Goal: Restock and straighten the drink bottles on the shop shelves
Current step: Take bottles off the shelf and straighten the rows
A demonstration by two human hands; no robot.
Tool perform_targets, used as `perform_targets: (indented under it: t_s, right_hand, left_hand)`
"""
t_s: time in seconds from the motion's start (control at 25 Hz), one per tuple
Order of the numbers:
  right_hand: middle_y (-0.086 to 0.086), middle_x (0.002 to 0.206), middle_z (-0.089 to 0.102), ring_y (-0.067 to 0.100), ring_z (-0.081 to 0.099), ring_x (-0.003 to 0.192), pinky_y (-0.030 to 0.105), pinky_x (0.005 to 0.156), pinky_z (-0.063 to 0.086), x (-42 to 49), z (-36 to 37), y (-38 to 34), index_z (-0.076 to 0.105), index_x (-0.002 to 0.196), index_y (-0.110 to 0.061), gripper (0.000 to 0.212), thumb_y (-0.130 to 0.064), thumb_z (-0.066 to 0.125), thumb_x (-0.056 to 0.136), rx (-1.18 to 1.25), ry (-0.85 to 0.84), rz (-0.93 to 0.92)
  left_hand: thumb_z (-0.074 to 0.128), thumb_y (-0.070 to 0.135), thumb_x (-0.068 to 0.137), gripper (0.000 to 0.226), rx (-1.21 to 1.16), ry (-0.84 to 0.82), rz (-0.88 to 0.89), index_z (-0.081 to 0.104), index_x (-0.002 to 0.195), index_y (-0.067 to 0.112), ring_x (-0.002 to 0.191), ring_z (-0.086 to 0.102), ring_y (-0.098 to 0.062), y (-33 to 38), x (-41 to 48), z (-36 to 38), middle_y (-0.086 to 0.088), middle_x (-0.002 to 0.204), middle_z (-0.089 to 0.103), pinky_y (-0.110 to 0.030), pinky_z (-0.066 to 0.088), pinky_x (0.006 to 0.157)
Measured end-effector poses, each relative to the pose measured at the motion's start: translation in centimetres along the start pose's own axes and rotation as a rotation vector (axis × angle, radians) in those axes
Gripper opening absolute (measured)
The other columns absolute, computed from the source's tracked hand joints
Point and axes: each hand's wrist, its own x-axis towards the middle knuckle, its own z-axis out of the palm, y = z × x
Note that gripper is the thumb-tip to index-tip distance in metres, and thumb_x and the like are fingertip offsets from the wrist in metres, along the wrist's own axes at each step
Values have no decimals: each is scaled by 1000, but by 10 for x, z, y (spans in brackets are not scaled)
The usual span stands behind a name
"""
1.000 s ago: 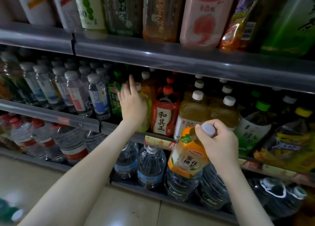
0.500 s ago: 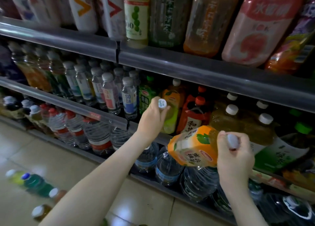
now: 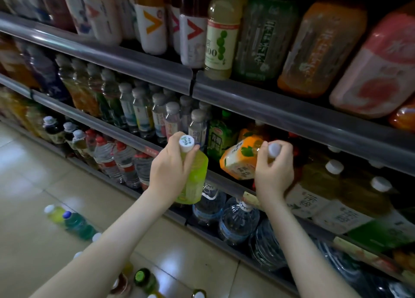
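My left hand [image 3: 170, 174] grips a yellow-green drink bottle [image 3: 195, 178] by its neck, just under the white cap, and holds it upright in front of the middle shelf's rail [image 3: 226, 183]. My right hand [image 3: 272, 174] grips the capped neck of an orange-labelled juice bottle [image 3: 240, 160]. That bottle lies tilted with its base pointing into the middle shelf, next to a green tea bottle [image 3: 219, 138].
Rows of small clear bottles [image 3: 159, 115] fill the middle shelf to the left, tea bottles with white caps [image 3: 332, 185] to the right. Large water jugs [image 3: 238, 223] stand on the bottom shelf. Several loose bottles [image 3: 76, 223] stand on the tiled floor below my arms.
My left hand has pulled the yellow-green bottle out of the middle shelf toward me. My right hand has tipped the orange bottle over and moved it up into the shelf opening.
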Motion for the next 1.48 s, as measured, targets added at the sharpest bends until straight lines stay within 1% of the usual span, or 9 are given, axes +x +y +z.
perform_targets:
  t_s: [0.32,0.6,0.72,0.84,0.92,1.04,1.16,1.32,1.48]
  right_hand:
    - [10,104,62,28,61,94,30,65,39,23,52,26,53,111,-9,33,-37,50,95,-326,-194,-52]
    - [14,137,47,32,50,121,41,87,46,41,38,6,23,148,-10,63,-37,49,97,-424,-595,154]
    - [6,138,42,22,49,120,36,91,46,17,4,-31,23,148,-20,70,-30,61,90,-221,-744,143]
    - [-7,136,37,7,43,121,30,103,42,7,-56,-76,32,134,-46,63,-15,62,88,150,-1094,54]
    - [-15,146,26,2,33,133,29,110,35,6,-95,-102,21,131,-59,81,-19,70,80,231,-1243,35]
    - [-12,146,33,6,39,132,33,106,40,19,-148,-142,15,130,-62,104,-36,87,60,275,-1103,92]
    - [-15,126,51,4,53,115,26,91,48,39,-212,-186,26,116,-55,88,-30,89,58,268,-910,151]
    - [-18,115,57,-5,57,105,16,81,49,59,-298,-204,31,130,-33,88,-28,88,63,282,-747,223]
    - [-14,109,62,-8,60,96,15,77,48,75,-372,-204,39,122,-33,81,-25,90,60,294,-605,279]
  left_hand:
    - [36,45,100,48,39,62,5,54,105,2,58,65,-18,-8,-10,-4,-5,76,66,-22,41,56]
    - [34,48,100,55,42,2,-22,60,103,-1,57,65,-17,15,-4,-18,-4,76,67,-19,40,46]
    - [34,49,100,56,34,-63,-21,61,101,0,55,64,-15,36,7,-36,-2,74,66,-17,39,45]
    - [35,50,99,57,-14,-129,10,62,102,0,59,65,-15,71,37,-69,-2,77,67,-21,46,44]
    - [35,50,98,53,-69,-166,28,60,105,4,61,66,-14,104,61,-94,-1,78,68,-21,45,47]
    - [35,54,95,49,-139,-227,24,54,109,12,64,64,-14,171,104,-136,1,77,68,-19,41,55]
    - [48,50,90,48,-240,-297,2,58,109,8,70,64,-18,239,139,-170,0,81,67,-21,39,62]
    - [65,42,86,32,-538,-588,-38,50,109,26,78,61,-4,315,177,-198,15,86,62,-11,40,64]
    - [77,50,64,79,-887,-1048,-88,35,130,40,113,53,6,346,177,-196,18,125,54,-15,43,95]
